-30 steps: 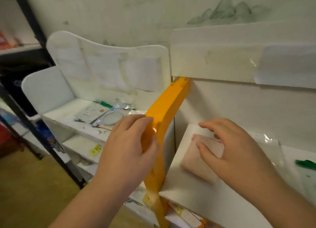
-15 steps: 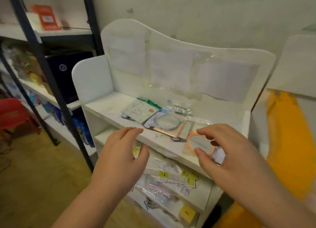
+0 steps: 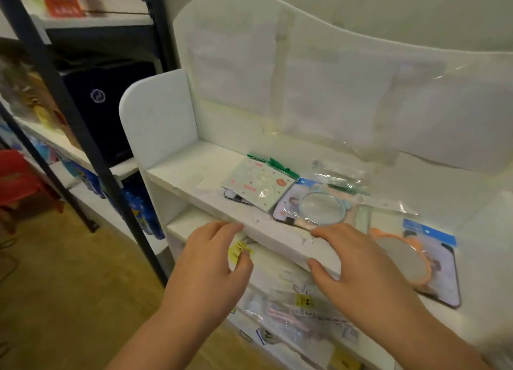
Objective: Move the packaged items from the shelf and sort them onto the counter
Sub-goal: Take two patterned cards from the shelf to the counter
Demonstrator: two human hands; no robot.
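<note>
A white shelf unit (image 3: 277,231) carries packaged items on its top board: a pale green card pack (image 3: 258,186), a blue-rimmed round mirror pack (image 3: 319,208), and an orange-rimmed mirror pack (image 3: 422,261) at the right. My left hand (image 3: 211,269) hovers by the board's front edge, fingers apart, holding nothing. My right hand (image 3: 358,267) is spread over the front edge beside the orange mirror pack, fingers apart and empty. More clear-bagged packs (image 3: 294,311) lie on the lower board under my hands.
A dark metal rack (image 3: 69,111) stands at the left with a black box (image 3: 111,106) and blue packs. A red stool (image 3: 16,181) sits on the wooden floor at far left. The shelf's tall white back panel (image 3: 305,73) rises behind the items.
The view has swung left from the orange-edged unit to this white shelf. My left hand let go of the orange edge, and my right hand left the pink pack; both came down close to the top board's front edge.
</note>
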